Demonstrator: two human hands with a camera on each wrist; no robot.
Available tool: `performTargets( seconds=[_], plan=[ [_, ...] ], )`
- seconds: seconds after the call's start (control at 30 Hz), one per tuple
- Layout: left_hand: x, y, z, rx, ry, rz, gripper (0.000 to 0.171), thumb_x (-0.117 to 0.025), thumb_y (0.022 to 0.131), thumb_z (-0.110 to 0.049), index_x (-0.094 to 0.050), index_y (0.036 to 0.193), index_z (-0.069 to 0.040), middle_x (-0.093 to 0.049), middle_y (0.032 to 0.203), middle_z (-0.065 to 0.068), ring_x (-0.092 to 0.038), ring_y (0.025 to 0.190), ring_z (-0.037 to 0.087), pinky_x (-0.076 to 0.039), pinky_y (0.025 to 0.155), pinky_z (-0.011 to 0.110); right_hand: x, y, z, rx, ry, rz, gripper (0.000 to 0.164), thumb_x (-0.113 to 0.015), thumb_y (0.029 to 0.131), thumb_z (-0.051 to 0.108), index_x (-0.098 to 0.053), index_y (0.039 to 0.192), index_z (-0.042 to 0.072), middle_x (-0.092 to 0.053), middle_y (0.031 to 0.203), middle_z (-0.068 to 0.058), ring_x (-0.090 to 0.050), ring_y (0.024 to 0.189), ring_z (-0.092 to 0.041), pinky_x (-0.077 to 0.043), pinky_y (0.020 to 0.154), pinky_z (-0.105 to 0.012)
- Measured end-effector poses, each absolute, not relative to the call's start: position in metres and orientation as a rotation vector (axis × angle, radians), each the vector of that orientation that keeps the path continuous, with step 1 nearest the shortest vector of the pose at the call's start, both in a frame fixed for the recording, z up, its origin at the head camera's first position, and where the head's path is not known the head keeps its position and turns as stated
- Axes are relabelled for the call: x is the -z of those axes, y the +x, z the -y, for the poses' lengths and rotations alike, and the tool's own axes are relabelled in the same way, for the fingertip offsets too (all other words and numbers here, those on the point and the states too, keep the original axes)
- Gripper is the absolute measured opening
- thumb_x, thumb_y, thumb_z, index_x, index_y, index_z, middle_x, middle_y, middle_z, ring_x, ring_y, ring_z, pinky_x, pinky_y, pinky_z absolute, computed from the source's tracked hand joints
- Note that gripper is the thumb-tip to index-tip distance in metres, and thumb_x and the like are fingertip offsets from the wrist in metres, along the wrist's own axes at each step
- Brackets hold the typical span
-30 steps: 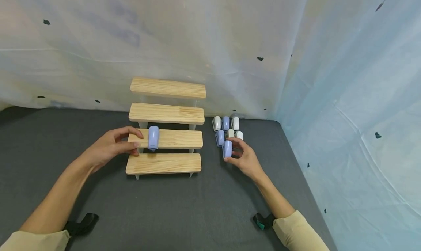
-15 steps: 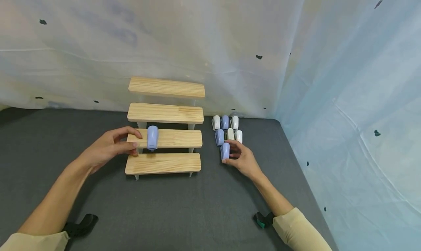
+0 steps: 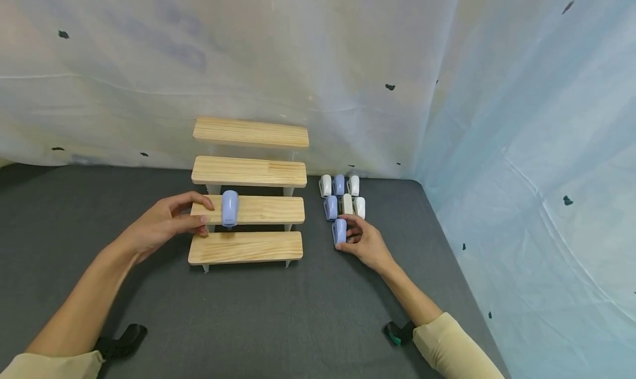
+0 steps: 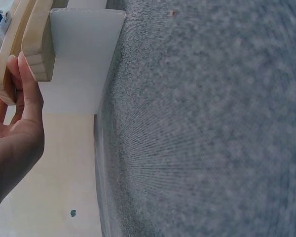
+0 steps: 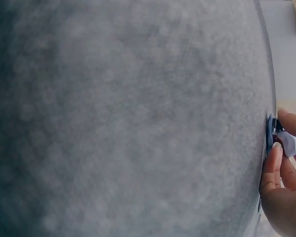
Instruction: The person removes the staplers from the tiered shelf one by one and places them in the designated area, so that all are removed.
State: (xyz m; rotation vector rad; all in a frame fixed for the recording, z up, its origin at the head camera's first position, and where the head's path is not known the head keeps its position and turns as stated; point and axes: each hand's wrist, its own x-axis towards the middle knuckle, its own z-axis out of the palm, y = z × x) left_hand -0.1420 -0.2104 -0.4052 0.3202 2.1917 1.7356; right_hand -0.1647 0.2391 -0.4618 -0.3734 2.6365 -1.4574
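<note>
A small lavender stapler (image 3: 339,231) is pinched between the thumb and fingers of my right hand (image 3: 365,244), low over the dark table in front of the other staplers. In the right wrist view the lavender stapler (image 5: 290,144) has its base right at the table surface. My left hand (image 3: 169,219) grips the left end of a wooden shelf board (image 3: 273,209), the second from the bottom of a four-step stand. On that board, near my fingertips, sits another lavender stapler (image 3: 230,208). The left wrist view shows the fingers (image 4: 32,94) round the board's end.
Several white and lavender staplers stand in two rows behind my right hand, among them a white stapler (image 3: 353,185) and a lavender stapler (image 3: 330,208). The stand's top board (image 3: 250,132) rises near the back sheet (image 3: 298,53). A bluish sheet (image 3: 521,202) borders the right side.
My right hand has shifted slightly left and toward the front with the stapler, exposing more of the staplers behind. My left hand has kept its grip on the board.
</note>
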Motion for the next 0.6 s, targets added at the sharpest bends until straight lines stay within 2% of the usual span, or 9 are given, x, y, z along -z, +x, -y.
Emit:
performTargets(
  seconds=[0.2, 0.43, 0.6],
  plan=[
    [0.405, -0.141, 0.21, -1.737, 0.324, -2.19, 0.034, -0.064, 0.099, -0.021, -0.052, 0.126, -0.002, -0.049, 0.118, 0.02, -0.067, 0.086, 0.025, -0.057, 0.079, 0.038, 0.462, -0.163, -0.239, 1.471, -0.375, -2.622, 0.069, -0.086, 0.074, -0.001, -0.058, 0.136, 0.012, -0.06, 0.127, -0.013, -0.06, 0.096, -0.025, -0.053, 0.075, -0.025],
    [0.406, -0.141, 0.21, -1.751, 0.356, -2.187, 0.032, -0.063, 0.1, -0.019, -0.053, 0.125, -0.002, -0.049, 0.118, 0.019, -0.067, 0.086, 0.025, -0.057, 0.079, 0.038, 0.429, -0.149, -0.23, 1.495, -0.388, -2.561, 0.066, -0.081, 0.078, -0.007, -0.053, 0.138, -0.003, -0.056, 0.131, -0.024, -0.06, 0.101, -0.041, -0.054, 0.079, -0.038],
    [0.406, -0.141, 0.21, -1.767, 0.379, -2.173, 0.03, -0.062, 0.1, -0.017, -0.053, 0.125, -0.002, -0.048, 0.12, 0.018, -0.067, 0.086, 0.024, -0.057, 0.079, 0.038, 0.426, -0.147, -0.232, 1.537, -0.38, -2.553, 0.063, -0.078, 0.08, -0.008, -0.052, 0.137, -0.006, -0.056, 0.132, -0.026, -0.06, 0.103, -0.047, -0.054, 0.081, -0.042]
  ],
)
